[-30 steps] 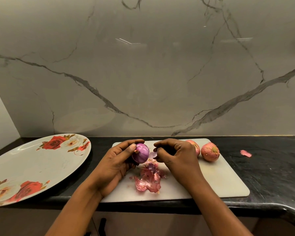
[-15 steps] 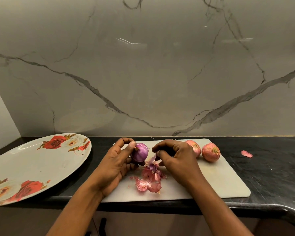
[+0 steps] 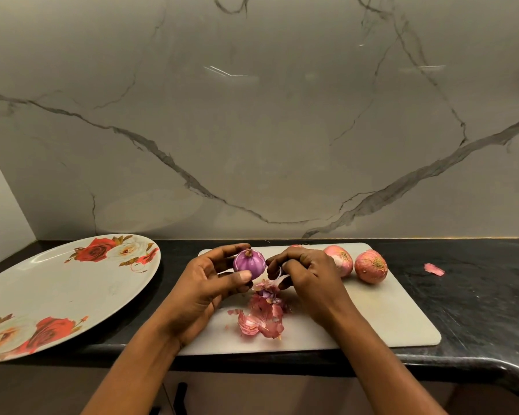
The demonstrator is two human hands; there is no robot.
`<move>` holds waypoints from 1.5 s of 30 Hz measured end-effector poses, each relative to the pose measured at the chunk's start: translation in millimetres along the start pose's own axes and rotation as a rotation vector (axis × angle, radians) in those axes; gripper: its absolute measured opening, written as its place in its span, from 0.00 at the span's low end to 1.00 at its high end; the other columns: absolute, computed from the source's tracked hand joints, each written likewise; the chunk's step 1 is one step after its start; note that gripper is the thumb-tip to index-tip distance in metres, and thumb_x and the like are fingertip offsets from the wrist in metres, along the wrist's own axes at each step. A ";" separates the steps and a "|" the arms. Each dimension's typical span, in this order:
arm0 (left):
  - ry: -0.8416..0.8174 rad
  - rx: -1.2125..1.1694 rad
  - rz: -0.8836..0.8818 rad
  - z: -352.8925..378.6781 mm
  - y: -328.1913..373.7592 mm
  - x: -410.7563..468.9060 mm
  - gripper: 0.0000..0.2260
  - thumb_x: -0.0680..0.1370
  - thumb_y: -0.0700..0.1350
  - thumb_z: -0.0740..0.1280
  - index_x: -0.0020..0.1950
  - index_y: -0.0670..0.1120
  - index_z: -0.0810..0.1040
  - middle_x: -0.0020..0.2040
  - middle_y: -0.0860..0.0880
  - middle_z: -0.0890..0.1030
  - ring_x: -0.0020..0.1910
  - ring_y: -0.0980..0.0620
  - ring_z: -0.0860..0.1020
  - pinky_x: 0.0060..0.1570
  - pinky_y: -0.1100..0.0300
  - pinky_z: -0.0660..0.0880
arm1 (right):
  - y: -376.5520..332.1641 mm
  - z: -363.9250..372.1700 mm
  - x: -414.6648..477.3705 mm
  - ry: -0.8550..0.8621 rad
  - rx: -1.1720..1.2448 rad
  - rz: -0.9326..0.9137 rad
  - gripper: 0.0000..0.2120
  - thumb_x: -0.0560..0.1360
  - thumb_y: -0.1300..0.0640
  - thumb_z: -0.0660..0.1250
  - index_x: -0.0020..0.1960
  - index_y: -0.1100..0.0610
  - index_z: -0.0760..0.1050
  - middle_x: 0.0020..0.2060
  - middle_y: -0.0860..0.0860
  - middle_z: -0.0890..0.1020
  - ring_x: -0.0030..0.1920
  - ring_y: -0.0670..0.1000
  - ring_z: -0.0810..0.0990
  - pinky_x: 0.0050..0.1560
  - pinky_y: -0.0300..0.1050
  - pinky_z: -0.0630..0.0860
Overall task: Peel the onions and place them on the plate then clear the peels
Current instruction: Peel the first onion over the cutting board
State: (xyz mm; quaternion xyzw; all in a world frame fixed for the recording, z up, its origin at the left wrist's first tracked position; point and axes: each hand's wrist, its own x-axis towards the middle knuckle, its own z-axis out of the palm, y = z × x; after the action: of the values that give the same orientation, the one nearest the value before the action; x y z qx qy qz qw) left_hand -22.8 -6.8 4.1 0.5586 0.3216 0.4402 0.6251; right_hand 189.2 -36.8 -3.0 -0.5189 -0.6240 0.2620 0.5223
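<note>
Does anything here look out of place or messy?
One pink scrap of peel lies alone on the black counter, right of the cutting board and apart from the pile of peels on the board. Otherwise nothing stands out.

The black surface (image 3: 477, 310) runs across the lower part of the frame. At the left a large flowered plate (image 3: 57, 289) lies on it. A pale cutting board (image 3: 387, 319) lies in the middle, and one small pink peel (image 3: 434, 269) lies apart at the right.
</note>
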 end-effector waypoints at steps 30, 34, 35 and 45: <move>-0.081 0.064 0.061 1.4 -0.2 -3.3 0.27 0.72 0.32 0.75 0.71 0.46 0.80 0.65 0.45 0.85 0.65 0.44 0.83 0.60 0.53 0.82 | -2.0 -0.9 -4.0 0.014 0.107 -0.065 0.06 0.78 0.59 0.75 0.52 0.50 0.89 0.42 0.48 0.89 0.43 0.51 0.89 0.46 0.56 0.87; -0.080 0.108 0.066 1.2 -1.2 -3.2 0.27 0.73 0.32 0.75 0.71 0.45 0.80 0.65 0.45 0.85 0.65 0.43 0.83 0.60 0.51 0.83 | -0.6 0.2 -6.1 0.028 -0.026 -0.127 0.06 0.78 0.58 0.74 0.50 0.50 0.89 0.38 0.46 0.88 0.39 0.50 0.88 0.42 0.57 0.86; -0.082 0.111 0.065 1.4 -1.2 -3.3 0.27 0.73 0.32 0.75 0.71 0.45 0.80 0.65 0.44 0.85 0.65 0.43 0.83 0.60 0.51 0.83 | -0.8 0.5 -6.7 0.034 -0.048 -0.139 0.06 0.78 0.58 0.74 0.50 0.50 0.89 0.37 0.45 0.88 0.39 0.50 0.87 0.41 0.57 0.86; -0.063 0.028 0.069 4.9 2.5 -4.9 0.26 0.72 0.33 0.74 0.70 0.44 0.80 0.63 0.45 0.86 0.64 0.46 0.84 0.57 0.56 0.83 | 0.7 -0.2 -2.8 0.062 0.108 -0.069 0.09 0.78 0.64 0.73 0.51 0.51 0.88 0.42 0.47 0.89 0.42 0.49 0.89 0.47 0.52 0.88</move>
State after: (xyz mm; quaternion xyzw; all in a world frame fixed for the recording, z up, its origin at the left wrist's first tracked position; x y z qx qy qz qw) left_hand -20.9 -13.3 6.9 0.5917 0.2885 0.4393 0.6113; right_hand 189.4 -39.1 -4.6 -0.4758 -0.6101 0.2609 0.5773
